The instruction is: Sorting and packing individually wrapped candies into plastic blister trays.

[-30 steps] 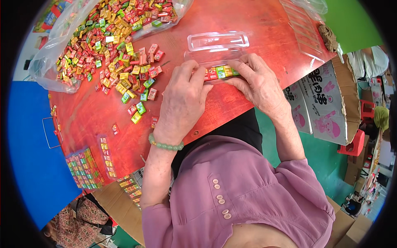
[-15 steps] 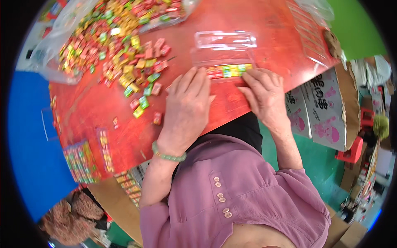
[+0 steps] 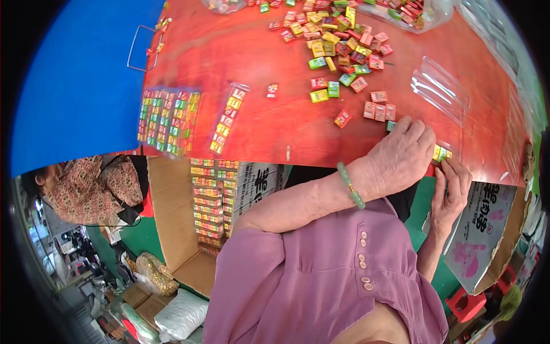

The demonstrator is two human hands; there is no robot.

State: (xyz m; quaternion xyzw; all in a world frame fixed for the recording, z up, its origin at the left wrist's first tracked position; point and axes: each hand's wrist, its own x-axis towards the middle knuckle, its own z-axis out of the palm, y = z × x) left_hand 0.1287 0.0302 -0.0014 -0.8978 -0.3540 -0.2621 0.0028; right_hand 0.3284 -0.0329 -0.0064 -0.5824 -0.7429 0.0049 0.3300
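At the red table's near edge is a clear plastic case holding a row of small candy boxes (image 3: 442,153); its transparent lid (image 3: 440,90) lies folded open on the far side. My left hand (image 3: 401,157), wearing a green bead bracelet (image 3: 350,185), reaches over the case and covers most of the row. Its fingers are bent and close together, and their tips are hidden. Beside them sits a green candy box (image 3: 391,125). My right hand (image 3: 452,192) grips the right end of the case, fingers on the near rim.
Loose candy boxes (image 3: 329,49) are heaped across the table (image 3: 258,137). Filled cases (image 3: 169,121) lie at the left, with one single filled case (image 3: 229,117) nearby. Below the edge, a cardboard carton (image 3: 172,212) holds more filled cases. Another person (image 3: 97,186) is at far left.
The view has swung left, so the table contents appear further right. My left hand has moved from the case's left end to over its row. My right hand stays at the right end.
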